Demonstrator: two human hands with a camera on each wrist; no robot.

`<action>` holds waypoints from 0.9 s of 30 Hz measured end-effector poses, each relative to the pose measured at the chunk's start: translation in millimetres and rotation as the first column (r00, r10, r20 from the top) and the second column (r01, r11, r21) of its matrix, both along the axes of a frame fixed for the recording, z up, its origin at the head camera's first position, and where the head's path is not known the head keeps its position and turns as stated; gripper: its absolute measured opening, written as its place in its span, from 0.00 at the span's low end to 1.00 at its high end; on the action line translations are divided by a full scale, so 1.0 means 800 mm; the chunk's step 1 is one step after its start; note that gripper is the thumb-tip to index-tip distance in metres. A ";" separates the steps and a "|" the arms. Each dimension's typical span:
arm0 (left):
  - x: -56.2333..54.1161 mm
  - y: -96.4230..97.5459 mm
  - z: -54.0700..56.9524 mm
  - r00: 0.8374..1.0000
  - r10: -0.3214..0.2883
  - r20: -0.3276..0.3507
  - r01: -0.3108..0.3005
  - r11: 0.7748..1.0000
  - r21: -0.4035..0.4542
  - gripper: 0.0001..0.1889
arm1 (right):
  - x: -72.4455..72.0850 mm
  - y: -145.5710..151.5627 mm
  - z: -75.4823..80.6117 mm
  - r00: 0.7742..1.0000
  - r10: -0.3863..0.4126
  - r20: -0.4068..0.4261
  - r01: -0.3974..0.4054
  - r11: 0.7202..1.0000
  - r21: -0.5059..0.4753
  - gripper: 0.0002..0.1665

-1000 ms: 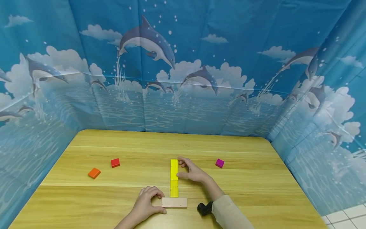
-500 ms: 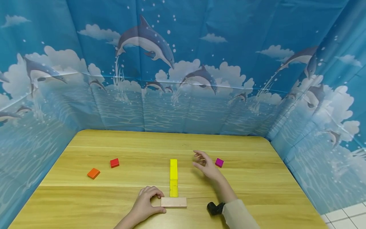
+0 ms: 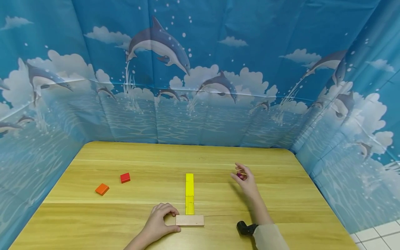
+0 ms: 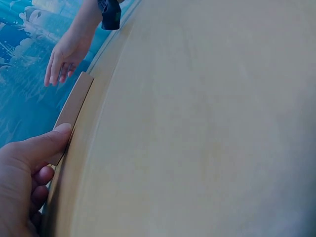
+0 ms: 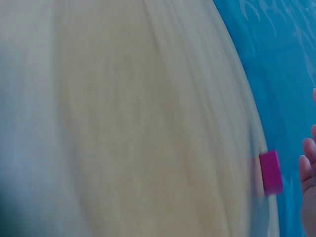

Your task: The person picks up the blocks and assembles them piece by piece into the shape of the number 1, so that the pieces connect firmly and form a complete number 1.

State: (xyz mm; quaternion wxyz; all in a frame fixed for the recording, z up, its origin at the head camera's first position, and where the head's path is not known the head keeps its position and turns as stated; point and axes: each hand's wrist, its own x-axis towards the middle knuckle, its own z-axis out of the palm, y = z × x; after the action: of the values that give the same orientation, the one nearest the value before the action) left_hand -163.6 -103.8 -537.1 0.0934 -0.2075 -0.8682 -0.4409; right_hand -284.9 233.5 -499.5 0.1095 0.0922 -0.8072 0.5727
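Two yellow blocks (image 3: pixel 189 187) lie end to end on the table (image 3: pixel 93 222), just beyond a plain wooden block (image 3: pixel 189 221). We see the left hand (image 3: pixel 158 221) pinching that wooden block's left end between thumb and fingers. Farther right, the right hand (image 3: pixel 249 180) grasps nothing; its loose fingers hover about a purple block (image 3: pixel 239 175) on the table. Well to the left, we find a red block (image 3: pixel 125 178) near an orange block (image 3: pixel 102 189).

The table (image 3: pixel 150 159) bears a pale block (image 3: pixel 189 221), yellow blocks (image 3: pixel 189 185) and coloured tiles (image 3: pixel 125 177).
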 end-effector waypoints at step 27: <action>-0.001 0.001 -0.002 1.000 0.012 -0.025 -0.013 1.000 -0.015 0.19 | 0.008 0.038 -0.024 0.984 -0.124 0.129 0.107 0.985 0.134 0.31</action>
State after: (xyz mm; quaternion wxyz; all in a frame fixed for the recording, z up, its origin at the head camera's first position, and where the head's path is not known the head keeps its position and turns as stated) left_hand -164.5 -103.2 -538.8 0.1052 -0.2082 -0.8715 -0.4313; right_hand -278.3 263.5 -518.4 0.0811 0.0124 -0.8514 0.5181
